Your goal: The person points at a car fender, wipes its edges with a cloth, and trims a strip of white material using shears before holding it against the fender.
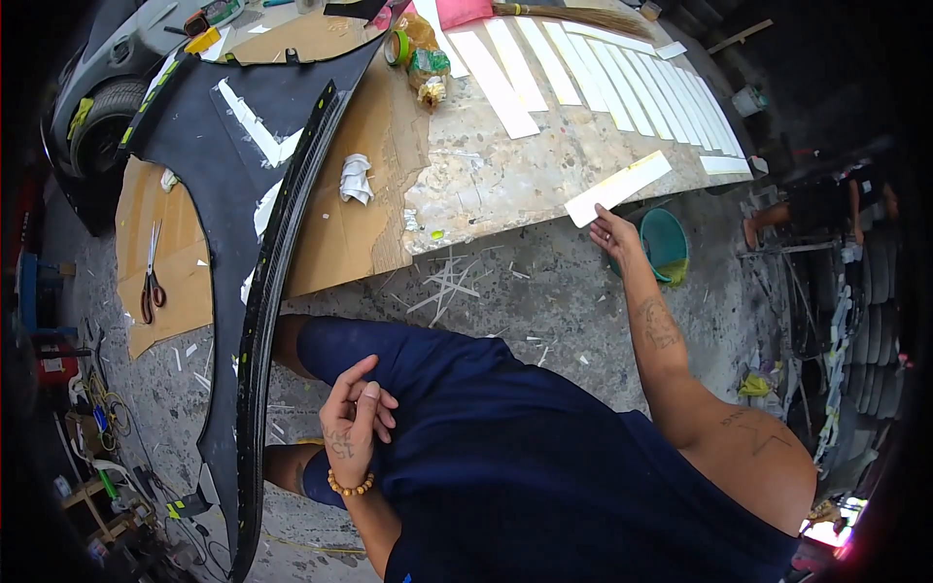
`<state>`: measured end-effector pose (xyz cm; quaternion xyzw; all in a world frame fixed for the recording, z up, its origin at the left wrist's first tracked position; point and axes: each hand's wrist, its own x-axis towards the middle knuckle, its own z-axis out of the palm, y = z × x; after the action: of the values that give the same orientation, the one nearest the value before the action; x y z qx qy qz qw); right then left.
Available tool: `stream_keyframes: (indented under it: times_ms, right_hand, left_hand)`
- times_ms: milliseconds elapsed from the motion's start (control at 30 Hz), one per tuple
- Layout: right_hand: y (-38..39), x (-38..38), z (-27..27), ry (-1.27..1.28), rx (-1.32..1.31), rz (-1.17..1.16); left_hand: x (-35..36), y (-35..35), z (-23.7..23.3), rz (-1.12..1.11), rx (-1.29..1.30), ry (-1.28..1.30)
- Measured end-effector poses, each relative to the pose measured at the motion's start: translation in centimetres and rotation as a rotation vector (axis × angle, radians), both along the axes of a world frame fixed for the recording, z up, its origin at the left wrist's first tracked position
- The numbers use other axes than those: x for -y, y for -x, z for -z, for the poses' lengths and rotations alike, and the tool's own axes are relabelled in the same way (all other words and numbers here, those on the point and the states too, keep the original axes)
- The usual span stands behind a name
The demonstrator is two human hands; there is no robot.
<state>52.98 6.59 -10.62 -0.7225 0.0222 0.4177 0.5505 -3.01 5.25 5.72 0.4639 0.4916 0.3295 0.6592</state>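
Observation:
My right hand (610, 231) pinches the near end of a white strip (622, 188) over the front edge of the worktable (505, 185). Rows of similar white strips (622, 78) lie side by side at the table's back right. My left hand (360, 408) is raised over my lap, fingers partly bent and apart, with nothing in it. To its left a large dark curved panel (233, 107) with white patches rests on cardboard (340, 223). A crumpled white wad (357, 179) sits on the cardboard beside the panel.
Scissors (153, 282) lie on cardboard at the left. A green tape roll (397, 47) and a broom (573, 15) are at the back. A teal bucket (664, 239) stands on the floor, which has scattered scraps. Another person's leg (768, 222) shows at the right.

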Motion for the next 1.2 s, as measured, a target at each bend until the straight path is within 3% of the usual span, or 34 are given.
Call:
stream_keyframes:
  times_ms: [133, 233, 333, 400, 433, 467, 533, 567, 600, 700, 767, 833, 900, 1033, 1133, 1200]
  right_hand:
    - [1.7, 2.9, -2.1, -0.157, 0.181, -0.116]
    - [2.7, 3.4, -7.3, -0.396, 0.267, -0.04]
    - [-5.1, 3.0, -10.2, -0.61, 0.28, -0.213]
    - [-7.2, -0.2, -13.6, -0.762, 0.585, -0.326]
    - [-10.4, -2.2, -14.7, -0.944, 0.556, -0.431]
    - [-9.8, -5.4, -17.7, -0.914, 0.507, -0.501]
    - [-1.9, -11.4, -25.3, -0.934, 0.514, -0.625]
    - [6.0, -12.5, -29.0, -0.99, 0.557, -0.671]
    - [11.9, -13.7, -31.7, -1.085, 0.673, -0.753]
    - [22.0, -19.3, -34.9, -0.9, 1.168, -0.858]
    - [31.7, -19.2, -36.1, -1.339, 1.035, -1.389]
    - [42.4, -14.2, -38.8, -1.501, 1.104, -1.781]
    - [49.4, -9.5, -39.6, -1.594, 1.067, -1.923]
    - [56.7, -7.1, -36.4, -1.461, 0.632, -2.19]
    - [59.7, -7.4, -34.5, -1.143, 0.335, -2.408]
    - [60.7, -8.1, -33.5, -1.142, 0.373, -2.466]
  left_hand:
    - [0.1, -0.2, -0.1, 0.007, 0.006, -0.012]
    - [0.1, 0.0, -0.5, -0.001, 0.008, 0.02]
    - [0.0, 0.5, -1.1, 0.042, -0.029, -0.029]
    - [0.6, 1.3, -1.3, 0.02, -0.03, -0.032]
    - [0.9, 1.8, -1.4, 0.02, -0.03, -0.082]
    - [1.2, 2.0, -1.4, 0.003, -0.013, -0.111]
    - [2.3, 3.0, -2.4, -0.058, 0.009, -0.155]
    - [3.2, 3.3, -2.6, -0.087, 0.01, -0.191]
    - [4.6, 3.8, -3.1, -0.14, 0.02, -0.216]
    - [7.5, 5.3, -3.5, -0.308, 0.043, -0.27]
    - [10.3, 6.3, -4.6, -0.464, 0.046, -0.282]
    - [13.0, 7.6, -5.3, -0.636, 0.077, -0.298]
    - [15.1, 8.3, -5.8, -0.831, 0.09, -0.354]
    - [17.7, 9.5, -6.7, -1.122, 0.094, -0.458]
    - [19.8, 9.5, -6.9, -1.12, 0.107, -0.462]
    - [20.5, 9.4, -6.4, -1.071, 0.083, -0.411]
